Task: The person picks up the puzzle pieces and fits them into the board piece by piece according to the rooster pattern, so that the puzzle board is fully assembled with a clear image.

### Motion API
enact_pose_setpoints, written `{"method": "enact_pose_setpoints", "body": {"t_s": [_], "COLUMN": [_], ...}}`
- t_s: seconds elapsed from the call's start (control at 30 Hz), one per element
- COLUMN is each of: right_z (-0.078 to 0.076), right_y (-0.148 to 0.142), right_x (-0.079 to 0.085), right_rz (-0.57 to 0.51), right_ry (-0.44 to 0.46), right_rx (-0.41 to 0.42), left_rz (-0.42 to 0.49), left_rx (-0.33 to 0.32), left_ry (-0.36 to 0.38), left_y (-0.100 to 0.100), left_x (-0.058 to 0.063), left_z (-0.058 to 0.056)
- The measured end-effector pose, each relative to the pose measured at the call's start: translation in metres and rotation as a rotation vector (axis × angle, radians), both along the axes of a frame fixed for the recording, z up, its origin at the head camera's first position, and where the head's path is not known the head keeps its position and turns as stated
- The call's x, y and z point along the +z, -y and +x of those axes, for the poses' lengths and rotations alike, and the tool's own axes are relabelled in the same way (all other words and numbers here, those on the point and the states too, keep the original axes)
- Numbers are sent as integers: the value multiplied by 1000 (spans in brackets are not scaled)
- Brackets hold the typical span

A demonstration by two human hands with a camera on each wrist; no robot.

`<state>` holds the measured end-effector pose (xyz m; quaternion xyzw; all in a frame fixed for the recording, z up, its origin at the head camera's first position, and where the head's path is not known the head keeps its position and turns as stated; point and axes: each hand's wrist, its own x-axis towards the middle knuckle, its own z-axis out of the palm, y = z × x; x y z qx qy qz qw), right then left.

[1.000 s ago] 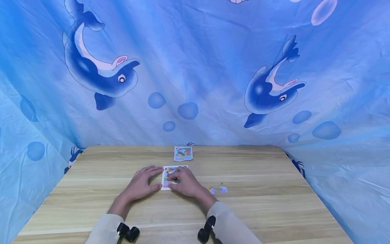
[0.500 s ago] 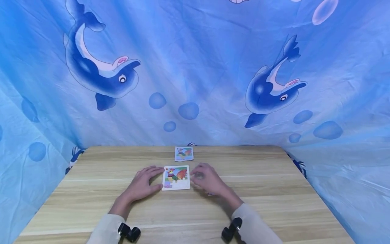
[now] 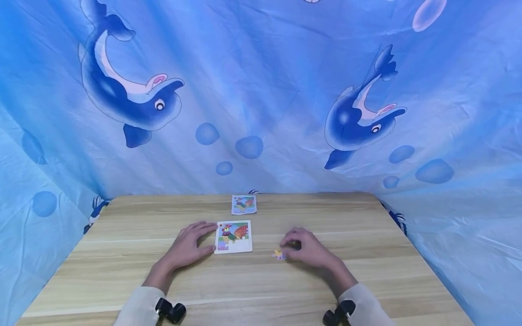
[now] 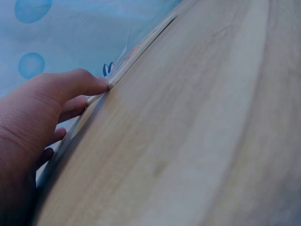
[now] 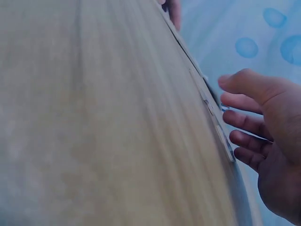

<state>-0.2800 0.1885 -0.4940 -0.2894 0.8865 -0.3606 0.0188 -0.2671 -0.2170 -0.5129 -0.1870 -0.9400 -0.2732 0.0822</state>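
A square jigsaw puzzle (image 3: 240,246) with a rooster picture lies flat on the table; bare white backing shows at its lower right. The thumb and a fingertip of my left hand (image 3: 185,246) touch its left edge, and in the left wrist view the thumb rests against the board's side. To the right, my right hand (image 3: 310,250) is over the table with loosely curved fingers. Just left of its fingertips lies a yellow and purple puzzle piece (image 3: 279,254). The right wrist view shows thumb and fingers apart, nothing visible between them, beside flat loose pieces (image 5: 225,141).
Behind the puzzle lies a small picture card (image 3: 244,205) with the same rooster. The wood-grain table (image 3: 244,290) ends at a blue curtain (image 3: 285,136) printed with dolphins and bubbles.
My right hand has left the puzzle and moved right to the loose pieces, uncovering the rooster picture. My left hand stays at the puzzle's left edge.
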Motion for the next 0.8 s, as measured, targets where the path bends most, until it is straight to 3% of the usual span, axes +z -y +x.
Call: {"method": "enact_pose_setpoints", "body": {"t_s": [0.3, 0.8], "right_z": [1, 2], "right_y": [-6, -5], "right_x": [-5, -10], "right_rz": [19, 39], "right_ry": [12, -7], "right_rx": [49, 22], "left_rz": [-6, -20], "left_rx": [6, 19], "left_ry": [7, -3], "left_y": [-1, 1], "left_x": [1, -1], "left_z": [0, 2]}}
